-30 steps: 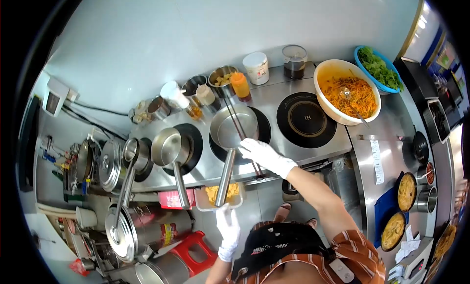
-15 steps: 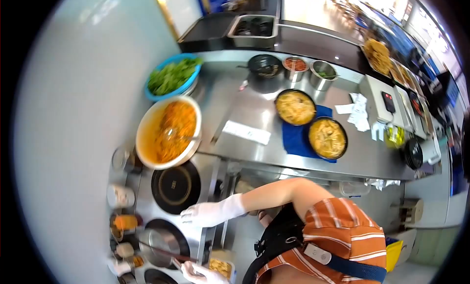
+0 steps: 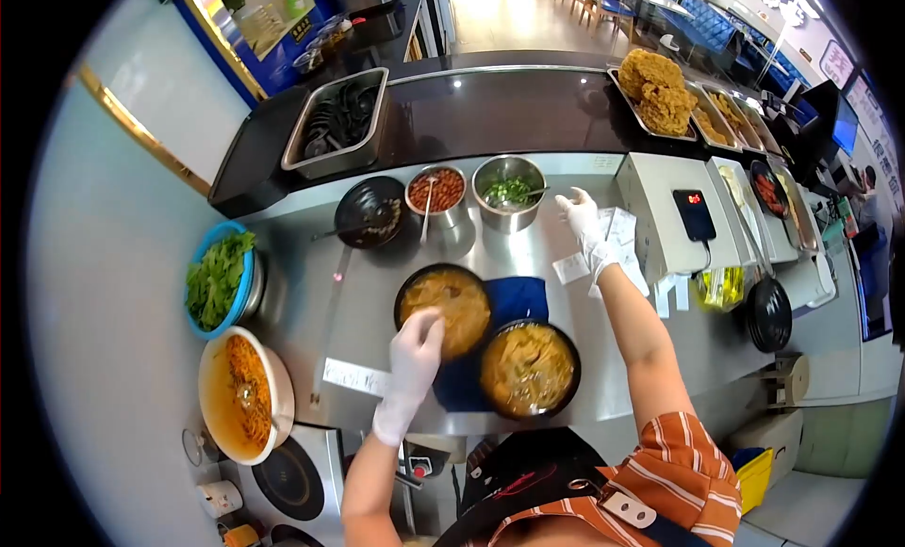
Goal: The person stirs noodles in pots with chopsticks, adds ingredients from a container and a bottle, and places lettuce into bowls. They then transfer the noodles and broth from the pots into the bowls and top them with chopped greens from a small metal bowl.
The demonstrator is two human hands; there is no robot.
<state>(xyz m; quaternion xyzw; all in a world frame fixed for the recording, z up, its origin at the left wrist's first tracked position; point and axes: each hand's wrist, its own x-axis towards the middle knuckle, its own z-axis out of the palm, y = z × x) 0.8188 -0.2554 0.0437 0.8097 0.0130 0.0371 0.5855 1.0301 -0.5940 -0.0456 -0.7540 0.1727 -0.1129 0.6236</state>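
My left hand (image 3: 418, 349), in a white glove, is over the near-left edge of a black bowl (image 3: 451, 307) of noodle-like food in brownish broth. Its fingers are curled together, and whatever they hold, if anything, is hidden. Beside that bowl, a second black bowl (image 3: 531, 370) of similar food stands partly on a blue cloth (image 3: 518, 300). My right hand (image 3: 580, 217), also gloved, reaches forward with fingers apart and nothing visible in them. It is nearest a steel pot (image 3: 510, 217) of chopped greens, at its left, and white paper slips (image 3: 617, 234).
A steel pot of red bits (image 3: 436, 208) with a spoon and a small black pan (image 3: 371, 212) stand at the back. Leafy greens (image 3: 215, 281) and a large bowl of orange shreds (image 3: 281, 382) are at left. Fried food (image 3: 657, 93) sits on the raised ledge.
My view has swung from the stove to the counter. My left hand has left a long handle over the stove and come to the left bowl; my right hand has moved towards the back.
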